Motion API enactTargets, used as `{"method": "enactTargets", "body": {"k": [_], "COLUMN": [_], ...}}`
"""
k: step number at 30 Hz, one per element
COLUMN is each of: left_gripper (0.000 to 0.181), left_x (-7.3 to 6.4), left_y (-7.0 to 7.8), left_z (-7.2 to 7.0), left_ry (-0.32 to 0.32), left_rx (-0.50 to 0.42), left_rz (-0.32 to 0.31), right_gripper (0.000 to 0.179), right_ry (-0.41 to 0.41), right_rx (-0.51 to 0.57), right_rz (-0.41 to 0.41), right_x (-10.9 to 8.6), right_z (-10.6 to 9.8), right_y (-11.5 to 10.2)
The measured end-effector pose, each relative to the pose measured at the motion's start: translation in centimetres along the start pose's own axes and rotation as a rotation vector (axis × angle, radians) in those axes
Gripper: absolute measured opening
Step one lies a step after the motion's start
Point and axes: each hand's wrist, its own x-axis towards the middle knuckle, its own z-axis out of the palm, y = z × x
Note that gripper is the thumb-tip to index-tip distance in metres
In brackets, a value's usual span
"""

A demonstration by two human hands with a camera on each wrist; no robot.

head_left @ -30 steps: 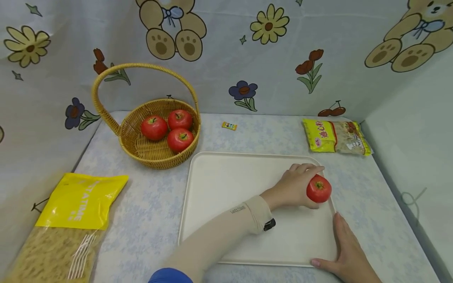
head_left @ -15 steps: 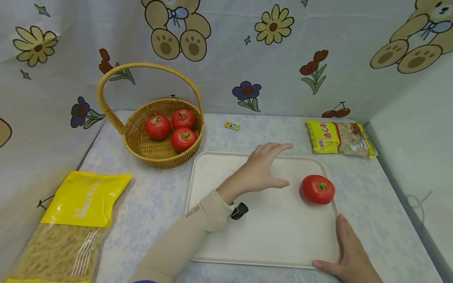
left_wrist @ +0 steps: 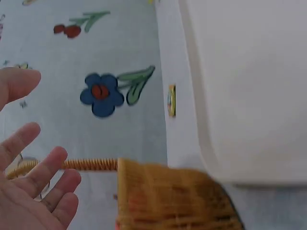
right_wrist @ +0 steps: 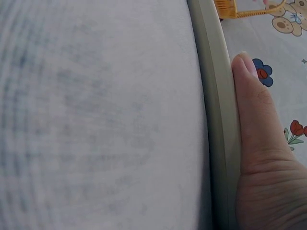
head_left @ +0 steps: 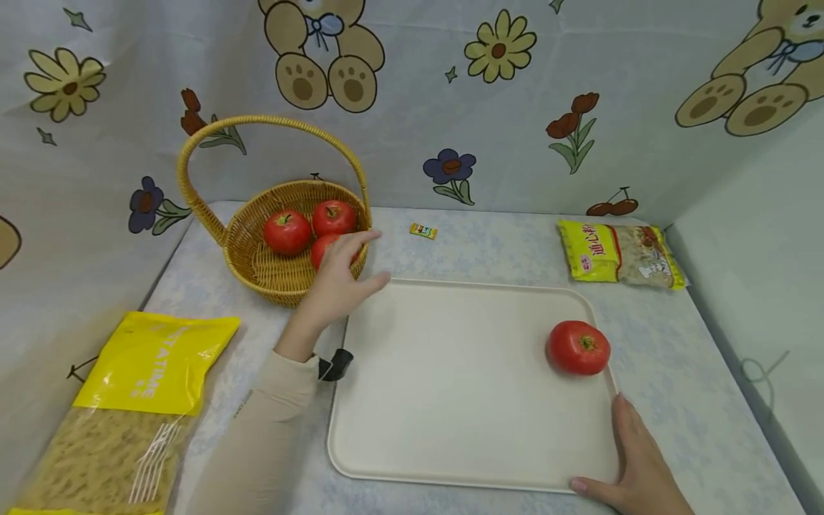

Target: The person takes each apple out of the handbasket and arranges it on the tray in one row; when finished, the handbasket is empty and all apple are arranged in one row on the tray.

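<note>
My left hand [head_left: 336, 286] is over the right rim of a round wicker basket [head_left: 273, 275], fingers spread and holding nothing. It partly covers one tomato [head_left: 324, 248]; two more red tomatoes in the basket show fully, one of them a tomato [head_left: 286, 232] at the left. In the left wrist view the same hand [left_wrist: 36, 187] is open near the basket's handle. A single tomato [head_left: 578, 348] sits on the right side of a white tray [head_left: 450, 386]. At the tray's front right corner rests my right hand [head_left: 637, 465], straight fingers along the side edge, thumb [right_wrist: 261, 115] against the rim.
A yellow bag of pasta [head_left: 129, 415] lies at the left front. Another yellow and clear food packet [head_left: 621, 252] is at the back right. A small wrapped candy [head_left: 423, 231] lies behind the tray. A patterned cloth [head_left: 399, 93] hangs behind the table.
My left hand has let go of the tomato on the tray's right side and swung left to the basket. My right hand has stayed at the tray's corner.
</note>
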Motion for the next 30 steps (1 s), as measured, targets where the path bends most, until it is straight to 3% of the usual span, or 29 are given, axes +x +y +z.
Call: {"method": "enactTargets", "body": {"k": [4,9,15,21,30], "left_gripper": [0.061,0.064,0.072,0.074,0.078], "left_x": [0.2,1.1,1.9,2.5,3.6], "left_y": [-2.7,-5.2,-6.8,-7.5,-8.1], "left_z": [-3.4,-5.4,-5.3,-4.9,-4.4], "left_ry": [0.061,-0.018,-0.099,-0.097,-0.146], "left_rx": [0.049,0.104,0.135,0.135,0.141], "left_rz": [-0.072,-0.199,-0.281,-0.297,-0.321], "right_gripper": [0.152,0.153,0.152,0.152,0.153], "right_ry": [0.002,0.023,0.009,0.015,0.029], "right_rx": [-0.007,-0.005,0.006,0.004,-0.01], "right_rz": [-0.007,-0.023,-0.024,-0.033,-0.038], "right_x": [0.0,-0.1,0.1,0.2,0.1], "right_z": [-0.2,-0.2,-0.1,0.0,0.0], "right_y": [-0.1,0.0,-0.1,-0.1,-0.1]}}
